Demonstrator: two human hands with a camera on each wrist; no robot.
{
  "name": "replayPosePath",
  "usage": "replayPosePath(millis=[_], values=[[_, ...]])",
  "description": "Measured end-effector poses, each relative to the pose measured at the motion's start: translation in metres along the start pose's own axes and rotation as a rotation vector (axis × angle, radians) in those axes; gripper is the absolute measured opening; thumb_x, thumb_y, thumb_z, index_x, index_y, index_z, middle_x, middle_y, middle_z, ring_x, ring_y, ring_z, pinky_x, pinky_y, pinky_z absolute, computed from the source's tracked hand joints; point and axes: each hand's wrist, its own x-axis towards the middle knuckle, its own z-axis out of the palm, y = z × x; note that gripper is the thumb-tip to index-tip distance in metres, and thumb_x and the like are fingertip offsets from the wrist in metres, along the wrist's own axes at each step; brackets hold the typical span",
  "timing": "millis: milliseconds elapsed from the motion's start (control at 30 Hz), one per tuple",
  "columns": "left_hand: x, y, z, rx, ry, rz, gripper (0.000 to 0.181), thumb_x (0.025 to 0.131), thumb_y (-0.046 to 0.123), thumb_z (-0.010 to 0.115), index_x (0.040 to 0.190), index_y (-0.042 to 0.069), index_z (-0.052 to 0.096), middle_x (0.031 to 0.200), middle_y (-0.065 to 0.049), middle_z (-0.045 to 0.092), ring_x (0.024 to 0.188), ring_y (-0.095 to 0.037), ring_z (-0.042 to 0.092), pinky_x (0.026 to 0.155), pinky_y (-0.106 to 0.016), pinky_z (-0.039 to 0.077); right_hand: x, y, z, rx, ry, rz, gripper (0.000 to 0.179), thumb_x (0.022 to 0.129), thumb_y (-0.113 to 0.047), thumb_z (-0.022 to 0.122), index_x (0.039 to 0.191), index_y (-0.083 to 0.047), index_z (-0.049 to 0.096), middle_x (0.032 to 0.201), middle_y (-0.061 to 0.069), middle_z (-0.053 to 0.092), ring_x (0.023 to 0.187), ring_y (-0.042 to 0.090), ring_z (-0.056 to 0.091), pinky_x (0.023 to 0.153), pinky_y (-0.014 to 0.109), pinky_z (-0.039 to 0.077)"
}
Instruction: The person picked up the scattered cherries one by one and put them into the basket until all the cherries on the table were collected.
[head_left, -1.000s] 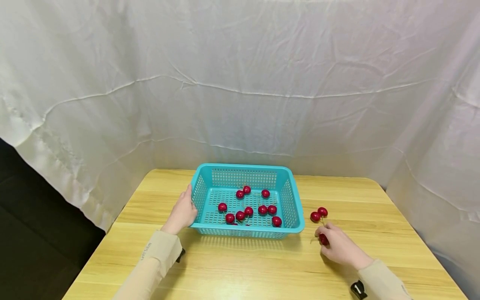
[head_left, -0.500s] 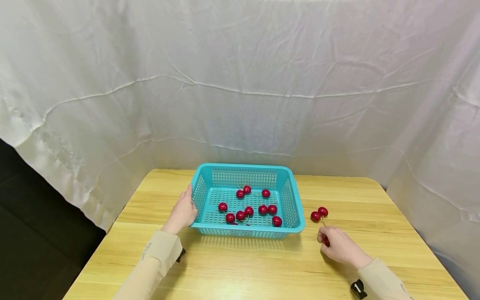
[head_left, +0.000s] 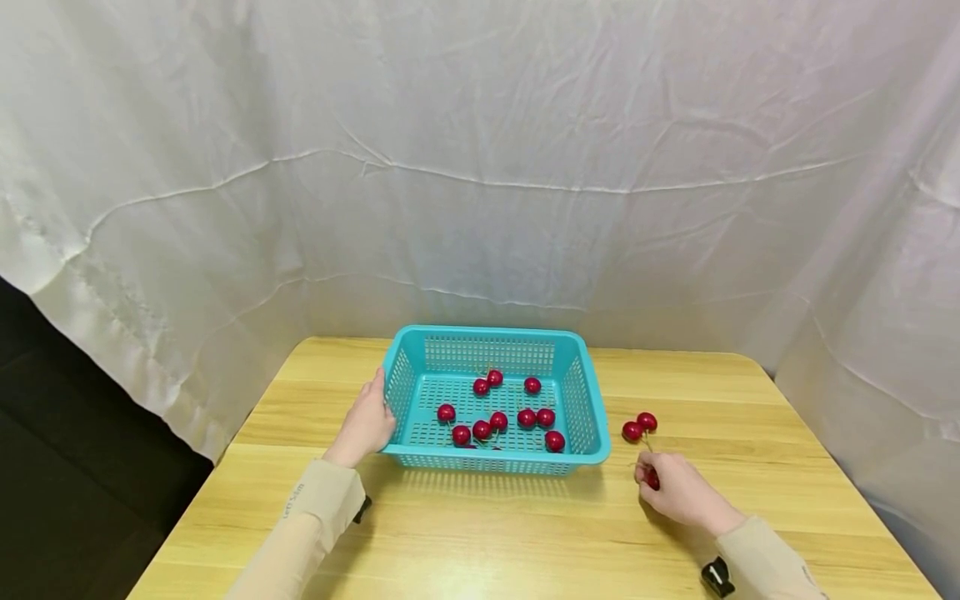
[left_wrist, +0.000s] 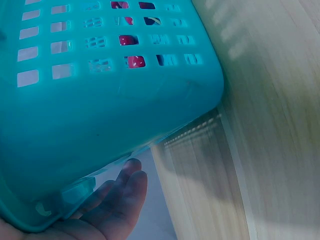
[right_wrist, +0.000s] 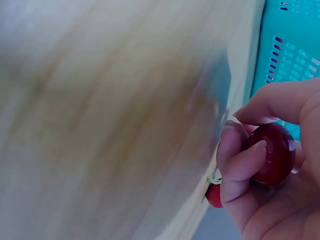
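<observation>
A turquoise plastic basket [head_left: 487,460] with slotted walls stands on the table, several red cherries [head_left: 527,418] scattered over its floor. My left hand [head_left: 367,423] grips the basket's left rim; in the left wrist view its fingers [left_wrist: 131,187] curl beneath the rim. Right of the basket, my right hand [head_left: 678,490] holds a dark red cherry [right_wrist: 272,155] in its curled fingers, low over the table. Two joined cherries [head_left: 632,432] lie just beyond that hand, their stems reaching its fingertips. The front wall hides part of the nearest cherries in the basket.
The light wooden table [head_left: 480,533] carries the basket near its back edge. A pale curtain [head_left: 480,183] hangs behind and along both sides. Dark material [head_left: 75,433] shows beyond the table's left side.
My right hand's fingers have closed further over the held cherry, covering more of it, and its fingertips have drawn in by the stems. The left hand and basket stay in place.
</observation>
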Motion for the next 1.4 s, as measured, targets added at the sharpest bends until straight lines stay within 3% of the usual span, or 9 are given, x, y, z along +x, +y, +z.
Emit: replayPosePath(millis=[400,700,1100,1400], values=[[0.0,-0.001,0.001,-0.008,0.006,0.007,0.074,0.097,0.0,0.042,0.16,-0.004,0.002,0.156,-0.033,0.031,0.135,-0.045,0.048,0.115,-0.059,0.038,0.006,-0.008,-0.013,0.062,0.044,0.003,0.014,0.081,0.002,0.065,0.081,-0.011,0.06,0.069,-0.006,0.052,0.059,-0.001,0.038,0.051,0.018,0.035],[-0.002,0.0,0.001,0.0,0.006,0.023,0.075,0.095,-0.002,0.043,0.159,-0.006,0.003,0.152,-0.035,0.034,0.131,-0.044,0.049,0.114,-0.059,0.039,0.015,-0.022,-0.031,0.042,0.13,-0.085,0.015,0.079,0.004,0.068,0.082,-0.009,0.061,0.071,-0.006,0.056,0.057,-0.004,0.034,0.049,0.017,0.032],[-0.001,0.0,0.001,-0.015,-0.003,0.006,0.077,0.095,-0.002,0.044,0.159,-0.005,0.002,0.152,-0.033,0.035,0.124,-0.04,0.052,0.111,-0.058,0.043,0.029,-0.057,-0.054,0.03,0.173,-0.136,0.016,0.082,0.002,0.066,0.082,-0.013,0.062,0.068,-0.01,0.051,0.056,-0.003,0.033,0.048,0.017,0.031],[0.0,0.0,0.001,-0.017,0.004,-0.003,0.077,0.096,-0.002,0.045,0.16,-0.003,0.003,0.152,-0.031,0.037,0.12,-0.037,0.053,0.108,-0.056,0.046,0.046,-0.095,-0.065,0.122,0.151,-0.15,0.01,0.085,-0.001,0.067,0.087,-0.01,0.064,0.075,-0.005,0.059,0.058,0.0,0.043,0.05,0.019,0.04]])
